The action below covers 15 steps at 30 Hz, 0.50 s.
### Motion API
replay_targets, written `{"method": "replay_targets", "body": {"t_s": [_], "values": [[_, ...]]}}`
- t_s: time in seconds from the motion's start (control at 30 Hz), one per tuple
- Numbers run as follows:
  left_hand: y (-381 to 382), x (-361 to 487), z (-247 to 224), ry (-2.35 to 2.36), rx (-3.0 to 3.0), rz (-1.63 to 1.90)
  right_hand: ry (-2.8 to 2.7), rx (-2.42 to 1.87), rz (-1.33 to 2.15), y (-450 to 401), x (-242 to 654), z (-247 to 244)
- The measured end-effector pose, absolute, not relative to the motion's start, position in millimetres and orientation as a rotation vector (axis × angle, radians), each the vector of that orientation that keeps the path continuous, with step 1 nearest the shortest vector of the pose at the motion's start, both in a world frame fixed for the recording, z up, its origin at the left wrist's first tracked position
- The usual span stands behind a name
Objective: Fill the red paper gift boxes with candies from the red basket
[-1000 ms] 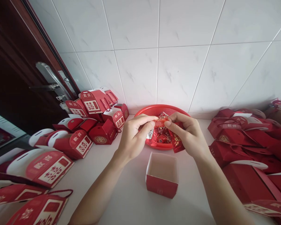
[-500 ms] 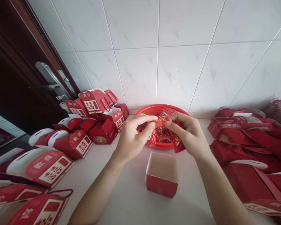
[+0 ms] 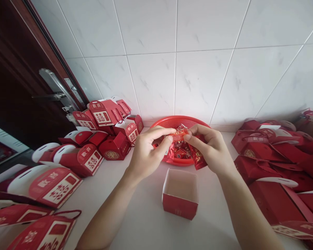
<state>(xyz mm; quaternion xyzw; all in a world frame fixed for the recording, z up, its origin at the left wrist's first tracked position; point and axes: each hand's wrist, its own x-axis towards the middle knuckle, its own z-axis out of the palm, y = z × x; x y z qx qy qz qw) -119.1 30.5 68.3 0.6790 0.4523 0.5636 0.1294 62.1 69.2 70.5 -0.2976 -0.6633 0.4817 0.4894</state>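
Between thumb and forefinger, my left hand [image 3: 151, 150] pinches one end of an orange-red wrapped candy [image 3: 179, 135]. My right hand [image 3: 210, 147] grips the other end, and a darker red candy packet [image 3: 198, 158] hangs under its fingers. Another shiny red wrapper [image 3: 169, 155] shows beneath my left fingers; whether the hand holds it is partly hidden. Both hands are over a red plastic basket [image 3: 169, 119] with several wrapped candies in it. Nearer me stands an open red cardboard box [image 3: 180, 206], its pale inside facing up.
Folded red gift boxes [image 3: 78, 159] with white lids are gathered on the left of the white table [image 3: 143, 222]. More red boxes [image 3: 279, 205] pile up on the right. Behind rises a tiled wall [image 3: 151, 80]; a dark door with a metal handle [image 3: 54, 86] is at the left.
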Motion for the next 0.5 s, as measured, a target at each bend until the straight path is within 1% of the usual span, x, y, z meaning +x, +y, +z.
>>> {"method": "replay_targets", "body": {"t_s": [0.17,0.37,0.5], "values": [[33,-119,66,1.327,1.989,1.652,-1.617,-0.717,1.199,71,65,70],[35,-116,63,1.328,2.120,1.692,-1.655,-0.646,1.419,75,73,72],[35,-114,63,1.286,2.153,1.703,-1.623,-0.635,1.434,78,76,72]]}}
